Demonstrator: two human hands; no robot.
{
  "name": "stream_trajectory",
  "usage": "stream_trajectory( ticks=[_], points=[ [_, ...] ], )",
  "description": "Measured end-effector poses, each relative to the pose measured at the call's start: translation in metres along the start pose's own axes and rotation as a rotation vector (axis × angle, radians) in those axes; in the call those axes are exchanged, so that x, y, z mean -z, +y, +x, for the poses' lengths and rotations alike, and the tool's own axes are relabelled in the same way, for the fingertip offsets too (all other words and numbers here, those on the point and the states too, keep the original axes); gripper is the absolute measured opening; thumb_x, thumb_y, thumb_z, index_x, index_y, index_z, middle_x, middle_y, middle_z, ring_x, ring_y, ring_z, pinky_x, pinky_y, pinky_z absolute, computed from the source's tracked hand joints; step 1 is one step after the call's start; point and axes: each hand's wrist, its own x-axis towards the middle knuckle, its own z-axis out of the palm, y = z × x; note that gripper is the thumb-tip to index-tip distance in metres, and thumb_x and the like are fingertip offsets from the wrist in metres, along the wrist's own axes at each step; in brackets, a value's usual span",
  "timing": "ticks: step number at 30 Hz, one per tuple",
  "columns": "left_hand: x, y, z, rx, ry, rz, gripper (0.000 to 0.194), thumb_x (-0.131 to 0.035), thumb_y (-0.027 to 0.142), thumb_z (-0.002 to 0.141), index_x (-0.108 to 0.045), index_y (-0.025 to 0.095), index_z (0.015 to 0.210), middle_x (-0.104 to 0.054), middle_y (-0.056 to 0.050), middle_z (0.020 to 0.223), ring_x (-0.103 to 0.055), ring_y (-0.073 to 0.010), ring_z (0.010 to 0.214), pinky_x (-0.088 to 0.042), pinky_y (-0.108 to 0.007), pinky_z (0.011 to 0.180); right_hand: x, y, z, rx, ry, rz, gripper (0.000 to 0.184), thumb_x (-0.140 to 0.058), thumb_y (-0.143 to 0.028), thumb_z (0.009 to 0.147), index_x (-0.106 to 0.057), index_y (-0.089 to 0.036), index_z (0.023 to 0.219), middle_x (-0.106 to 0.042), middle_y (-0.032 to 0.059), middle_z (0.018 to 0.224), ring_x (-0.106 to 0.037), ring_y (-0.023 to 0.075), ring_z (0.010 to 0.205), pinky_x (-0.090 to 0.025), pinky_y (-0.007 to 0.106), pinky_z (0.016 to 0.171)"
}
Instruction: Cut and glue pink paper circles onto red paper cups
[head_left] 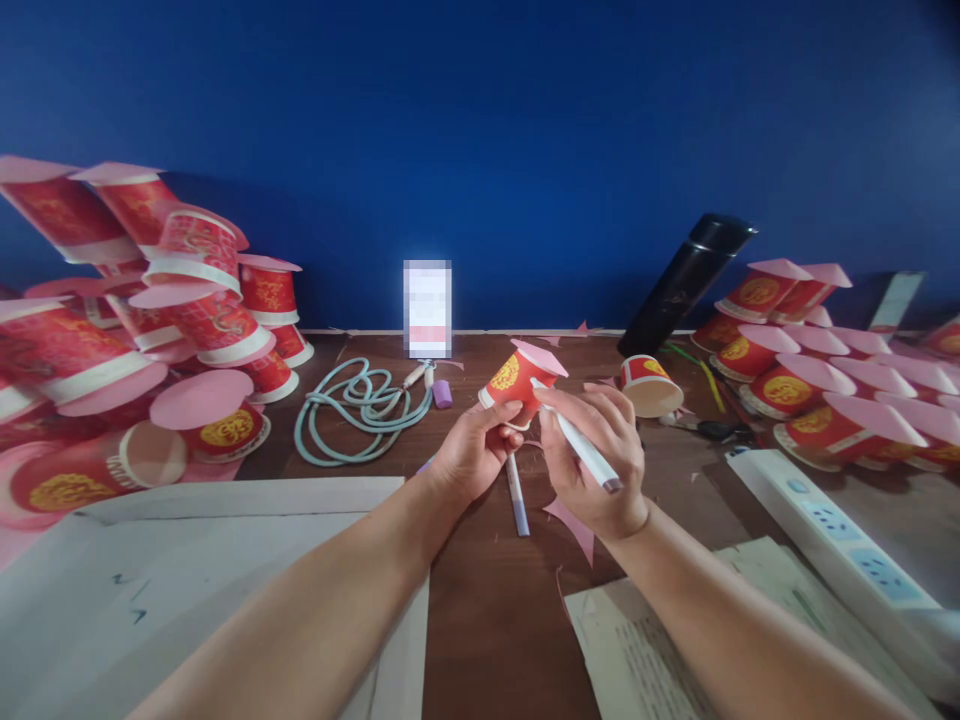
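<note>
My left hand (476, 450) grips a red paper cup (504, 380) with a gold emblem, tilted upside down. A pink paper disc (538, 356) caps its base. In my right hand (596, 460) is a white marker pen (581, 447), its tip pointing at the side of the cup; I cannot tell whether it touches. Below the cup another slim white and purple pen (517, 497) lies on the brown table (495, 640). A pink paper scrap (574, 530) is under my right wrist.
Red cups with pink discs are piled at left (199, 250) and stacked at right (817, 385). Also around: a loose cup (651, 385), black bottle (686, 285), coiled pale blue cable (360, 410), purple cap (442, 394), power strip (840, 530), printed paper (637, 640) and white sheet (225, 600).
</note>
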Motion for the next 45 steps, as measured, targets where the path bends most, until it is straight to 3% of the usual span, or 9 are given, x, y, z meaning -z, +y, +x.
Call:
stream_trajectory(
  ticks=[18, 45],
  points=[
    [-0.0003, -0.0005, -0.0004, -0.007, -0.042, 0.083, 0.016, -0.076, 0.017, 0.067, -0.070, 0.014, 0.081, -0.063, 0.001, 0.075, -0.052, -0.0063, 0.064, -0.036, -0.020, 0.057, -0.0007, 0.0008, 0.0023, 0.001, -0.002, -0.053, 0.028, -0.062, -0.012, 0.082, -0.062, -0.021, 0.109, -0.074, 0.0024, 0.092, -0.064, 0.0184, 0.083, -0.046, 0.042, 0.090],
    [-0.0034, 0.0027, -0.0023, 0.005, 0.031, 0.030, 0.016, -0.076, 0.016, 0.066, -0.069, 0.015, 0.080, -0.067, 0.000, 0.077, -0.058, -0.0085, 0.066, -0.038, -0.022, 0.058, 0.0003, 0.0001, 0.0030, -0.014, -0.008, -0.074, 0.027, -0.060, -0.011, 0.083, -0.063, -0.023, 0.107, -0.074, 0.0008, 0.089, -0.065, 0.0173, 0.080, -0.045, 0.039, 0.091]
  ],
)
